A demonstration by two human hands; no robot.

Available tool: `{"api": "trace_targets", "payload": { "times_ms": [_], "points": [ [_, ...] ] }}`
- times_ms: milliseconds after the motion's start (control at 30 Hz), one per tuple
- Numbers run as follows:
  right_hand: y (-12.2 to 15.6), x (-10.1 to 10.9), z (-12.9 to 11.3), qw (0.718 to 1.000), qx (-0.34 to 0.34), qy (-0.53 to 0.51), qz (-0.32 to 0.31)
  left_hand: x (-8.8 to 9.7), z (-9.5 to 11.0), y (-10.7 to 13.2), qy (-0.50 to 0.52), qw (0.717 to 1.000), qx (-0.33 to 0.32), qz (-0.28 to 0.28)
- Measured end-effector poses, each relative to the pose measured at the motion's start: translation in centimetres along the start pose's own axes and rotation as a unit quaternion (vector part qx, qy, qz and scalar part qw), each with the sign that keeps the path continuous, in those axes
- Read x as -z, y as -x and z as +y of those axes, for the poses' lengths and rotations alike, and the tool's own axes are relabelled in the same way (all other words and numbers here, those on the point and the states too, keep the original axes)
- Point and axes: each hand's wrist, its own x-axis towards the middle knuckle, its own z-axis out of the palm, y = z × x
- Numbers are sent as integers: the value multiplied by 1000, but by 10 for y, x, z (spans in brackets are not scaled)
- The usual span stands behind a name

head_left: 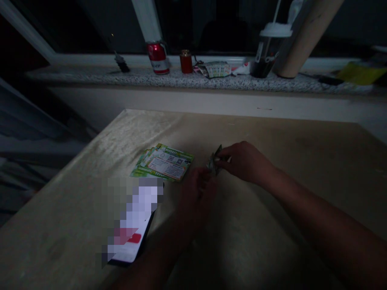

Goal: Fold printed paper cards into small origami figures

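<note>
Between both hands, above the table, is a small folded piece of printed paper (212, 164), dark greenish and creased. My right hand (243, 161) pinches its upper right part between thumb and fingers. My left hand (199, 187) is closed at its lower left edge, with the fingers curled and partly in shadow. Just left of my hands lies a fanned stack of green and white printed flyers (171, 162). Nearer to me, beside my left forearm, a phone (131, 241) lies with its screen lit and partly blurred out.
A cream-covered table (287, 141) stands against the wall under a window. On the granite sill (133, 78) are a red can (157, 58), a small red container (186, 62), a crumpled wrapper (216, 69), a lidded cup with a straw (267, 50) and a cardboard tube (305, 40).
</note>
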Motion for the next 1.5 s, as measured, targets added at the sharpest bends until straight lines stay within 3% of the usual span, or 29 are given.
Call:
{"api": "trace_targets", "payload": {
  "times_ms": [167,300,467,733,1000,1167,1500],
  "points": [
    [-27,-8,0,999,5,31,-41,4,3,3,-78,994,-67,19],
    [-31,-15,-5,997,3,42,-69,9,8,4,-121,986,-113,37],
    [-31,-19,-10,994,-14,55,-88,16,11,1,-127,982,-124,61],
    [-31,-24,-12,993,-23,69,-93,29,18,-11,-156,978,-96,99],
    [-26,-14,-12,995,-15,71,-65,64,31,-16,-141,971,-65,181],
    [-28,-8,-13,995,-16,75,-62,77,33,-9,-134,970,-67,192],
    [-28,-15,-18,991,-27,94,-86,78,27,-3,-119,976,-44,176]
  ]
}}
